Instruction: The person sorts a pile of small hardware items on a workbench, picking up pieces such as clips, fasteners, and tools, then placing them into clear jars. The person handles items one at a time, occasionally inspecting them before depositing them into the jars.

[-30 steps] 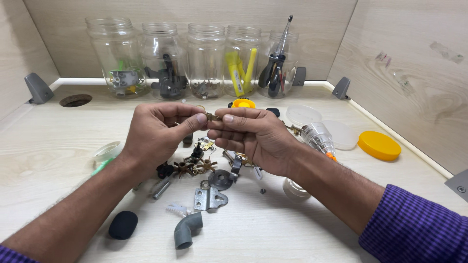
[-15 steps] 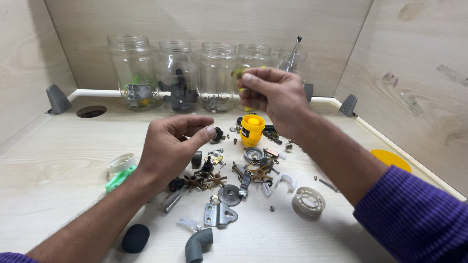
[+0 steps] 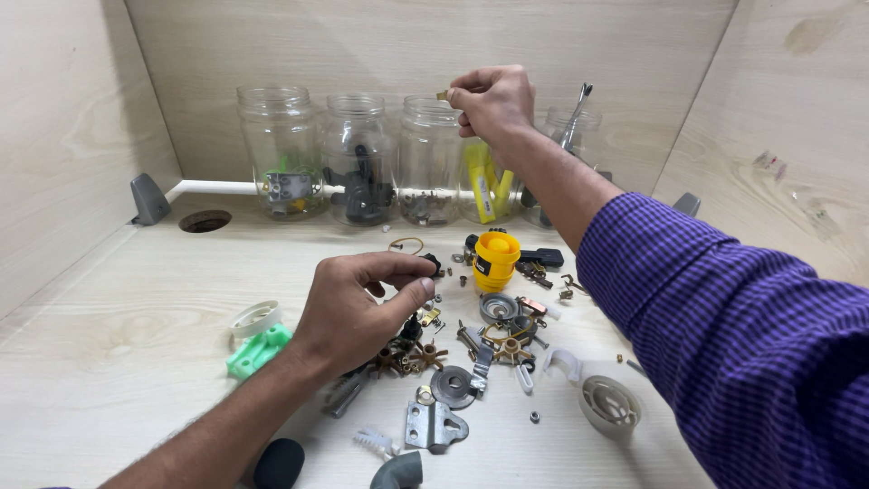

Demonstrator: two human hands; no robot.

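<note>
Since half a second before, the right hand (image 3: 493,101) had risen farther toward the far row of glass jars (image 3: 430,158), and the left hand (image 3: 358,308) had sunk closer to the pile of small hardware (image 3: 480,340) on the desk (image 3: 109,362).

From the head view, the right hand's grip was pinching a small brass piece (image 3: 443,95) above the mouth of the middle jar. The left hand's fingertips were pressed together just over the pile; whether they held anything could not be told. A yellow cap (image 3: 496,258) stood far of the pile, a green clip (image 3: 258,349) at the left.

Judging by the narrow jar mouth, the piece might strike the rim and bounce away if let go off-centre.
</note>
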